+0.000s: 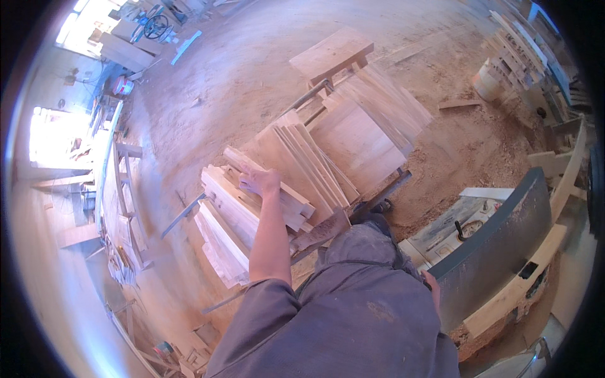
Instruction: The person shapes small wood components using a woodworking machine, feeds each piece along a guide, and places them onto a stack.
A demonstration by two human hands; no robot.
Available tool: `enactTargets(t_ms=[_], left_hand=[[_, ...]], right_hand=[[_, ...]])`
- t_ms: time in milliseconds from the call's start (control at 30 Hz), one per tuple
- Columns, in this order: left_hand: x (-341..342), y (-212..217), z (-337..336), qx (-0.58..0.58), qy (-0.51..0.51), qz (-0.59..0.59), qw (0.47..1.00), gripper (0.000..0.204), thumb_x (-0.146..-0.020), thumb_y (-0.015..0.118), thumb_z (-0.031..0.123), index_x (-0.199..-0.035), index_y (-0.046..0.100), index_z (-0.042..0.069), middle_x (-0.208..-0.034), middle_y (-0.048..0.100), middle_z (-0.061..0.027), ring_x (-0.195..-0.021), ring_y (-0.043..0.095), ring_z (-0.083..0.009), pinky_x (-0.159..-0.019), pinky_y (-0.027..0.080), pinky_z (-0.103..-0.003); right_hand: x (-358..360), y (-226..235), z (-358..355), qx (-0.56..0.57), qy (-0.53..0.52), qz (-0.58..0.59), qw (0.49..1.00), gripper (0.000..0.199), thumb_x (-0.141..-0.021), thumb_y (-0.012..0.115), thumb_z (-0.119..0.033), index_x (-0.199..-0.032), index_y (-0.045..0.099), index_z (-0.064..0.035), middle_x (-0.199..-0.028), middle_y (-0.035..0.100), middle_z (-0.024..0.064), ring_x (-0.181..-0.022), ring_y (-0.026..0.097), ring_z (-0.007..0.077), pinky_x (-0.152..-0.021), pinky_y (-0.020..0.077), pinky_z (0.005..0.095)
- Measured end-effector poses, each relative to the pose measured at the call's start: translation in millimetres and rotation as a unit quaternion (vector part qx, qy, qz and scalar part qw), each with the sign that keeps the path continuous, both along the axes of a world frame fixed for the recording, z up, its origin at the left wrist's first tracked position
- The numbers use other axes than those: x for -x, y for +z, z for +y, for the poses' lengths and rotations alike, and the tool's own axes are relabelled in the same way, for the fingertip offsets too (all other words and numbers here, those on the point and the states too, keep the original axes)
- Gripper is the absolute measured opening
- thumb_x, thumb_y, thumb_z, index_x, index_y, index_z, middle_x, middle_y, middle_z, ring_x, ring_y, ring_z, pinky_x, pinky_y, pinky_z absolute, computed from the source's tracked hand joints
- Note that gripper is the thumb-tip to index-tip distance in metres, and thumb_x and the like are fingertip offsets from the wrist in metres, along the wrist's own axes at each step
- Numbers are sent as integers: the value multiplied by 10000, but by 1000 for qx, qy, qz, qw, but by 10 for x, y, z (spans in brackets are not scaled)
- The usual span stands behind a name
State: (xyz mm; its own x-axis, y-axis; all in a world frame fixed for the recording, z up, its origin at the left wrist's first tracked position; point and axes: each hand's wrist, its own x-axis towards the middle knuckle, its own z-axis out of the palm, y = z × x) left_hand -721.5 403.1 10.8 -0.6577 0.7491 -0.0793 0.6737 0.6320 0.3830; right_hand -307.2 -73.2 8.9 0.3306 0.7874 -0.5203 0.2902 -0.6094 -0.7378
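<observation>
My left hand point(261, 182) reaches down onto a stack of pale wooden pieces. Its fingers are bent over a thick wooden strip point(296, 203), which lies slanted on top of the stack. Beside it, on the left, more rough-edged wooden pieces point(220, 242) lie close together. Several thin boards point(315, 160) lean in a row just to the right of the strip. Of my right hand point(433, 286), only a small part shows at the grey machine's edge, by my hip; its fingers are hidden.
Wide flat boards point(359, 135) and a thick block point(332, 53) rest on a metal-framed stand point(397, 183). At right stands a machine with a dark grey curved panel point(498, 246). Sawdust covers the floor point(441, 151). A white bucket point(488, 82) and stacked timber point(513, 57) stand farther off.
</observation>
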Motion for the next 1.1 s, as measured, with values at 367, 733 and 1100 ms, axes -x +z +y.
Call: enactTargets(t_ms=[367,733,1100], left_hand=[[-1135,689,-57,-258,-81,-644,715,1129,-891,698,-11,-1620,-164,19,-1361,573,-193,-1116,621,-245,-1004,504,-383],[-2944,1247,-273,-131,-219,-829,497,758,-1012,653,96,-1622,207,36,-1244,637,-78,-1080,637,-166,-926,533,-319],[-3846,1571,-1349,13,-349,-819,455,956,-911,713,-35,-1649,112,53,-1338,562,-97,-1152,604,-198,-944,528,-354]], right_hand=[[119,962,1387,-76,-129,100,984,465,-996,581,-107,-1450,545,-16,-1367,644,176,-1220,640,231,-1033,503,339],[415,1572,2154,-256,-112,421,863,780,-906,787,-199,-1548,401,20,-1439,586,173,-1258,612,225,-1075,476,379],[125,1732,1434,-400,-185,594,673,955,-841,761,-540,-1497,416,62,-1389,592,215,-1258,613,359,-1071,482,470]])
